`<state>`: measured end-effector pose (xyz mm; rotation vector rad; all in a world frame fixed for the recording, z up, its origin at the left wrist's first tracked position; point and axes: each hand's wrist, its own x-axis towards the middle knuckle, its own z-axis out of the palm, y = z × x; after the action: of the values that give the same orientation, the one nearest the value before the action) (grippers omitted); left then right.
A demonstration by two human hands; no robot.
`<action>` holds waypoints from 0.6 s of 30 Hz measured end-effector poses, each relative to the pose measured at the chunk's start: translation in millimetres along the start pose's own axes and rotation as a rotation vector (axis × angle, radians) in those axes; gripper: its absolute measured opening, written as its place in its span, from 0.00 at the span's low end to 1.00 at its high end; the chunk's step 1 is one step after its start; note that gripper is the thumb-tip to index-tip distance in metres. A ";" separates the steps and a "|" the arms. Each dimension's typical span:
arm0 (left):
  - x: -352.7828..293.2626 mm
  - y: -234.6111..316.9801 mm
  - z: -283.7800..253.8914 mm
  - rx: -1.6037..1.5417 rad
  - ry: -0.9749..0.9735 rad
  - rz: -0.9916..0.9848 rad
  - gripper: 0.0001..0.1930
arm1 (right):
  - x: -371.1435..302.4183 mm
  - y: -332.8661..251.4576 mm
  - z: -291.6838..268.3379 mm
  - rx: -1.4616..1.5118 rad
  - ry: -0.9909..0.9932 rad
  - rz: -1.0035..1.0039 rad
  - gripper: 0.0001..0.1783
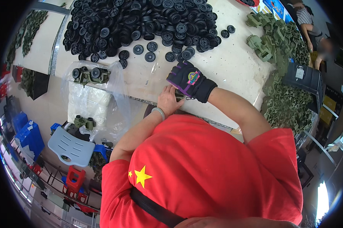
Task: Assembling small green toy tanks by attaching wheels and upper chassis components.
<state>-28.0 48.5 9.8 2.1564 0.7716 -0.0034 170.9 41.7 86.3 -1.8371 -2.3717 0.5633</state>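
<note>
Holding small green part (178, 95) at edge of table (236, 76), on wearer's side of black wheel pile (141, 21): bare left hand (168, 100) closed round it; gloved right hand (187, 79) curled alongside, grip hidden, cannot tell. Part probably light, stiff plastic, slightly slick; best held by sides.

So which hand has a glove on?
The right hand, in the black glove with purple edging; the left hand has no glove, just a pale band at the wrist.
</note>
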 end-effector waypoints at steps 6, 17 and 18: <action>-1.7 0.2 -1.3 0.057 0.027 0.024 0.32 | -1.0 3.5 29.9 0.256 0.455 0.678 0.13; -9.8 10.9 42.2 -0.921 0.094 -0.506 0.31 | -10.2 71.1 3.6 0.113 0.273 0.407 0.25; -6.5 22.1 40.1 -1.219 0.053 -0.543 0.32 | -11.5 77.7 7.5 0.018 0.222 0.382 0.26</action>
<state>-11.5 6.2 0.7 0.7783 1.0027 0.1917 243.1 45.3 54.7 -2.2279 -1.8832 0.3814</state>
